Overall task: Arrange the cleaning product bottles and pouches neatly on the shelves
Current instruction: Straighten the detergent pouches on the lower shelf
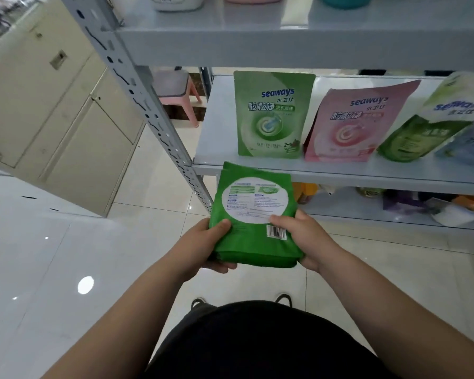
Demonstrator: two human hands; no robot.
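Both hands grip a glossy green pouch [253, 217] in front of the middle shelf [340, 175], back label up, long axis pointing toward the rack: left hand [203, 247] and right hand [304, 236] curl around its near end. Behind, an upright green pouch [271, 113] and a leaning pink pouch [350, 121] stand on the shelf

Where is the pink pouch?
Head view, right of centre: the pink pouch sits on the middle shelf, between the upright green pouch and a leaning green pouch.

left hand [203, 243] + right hand [303, 237] grip green pouch [253, 214], back side up | just before middle shelf [340, 175] | light-green pouch [271, 116], pink pouch [348, 124] upright
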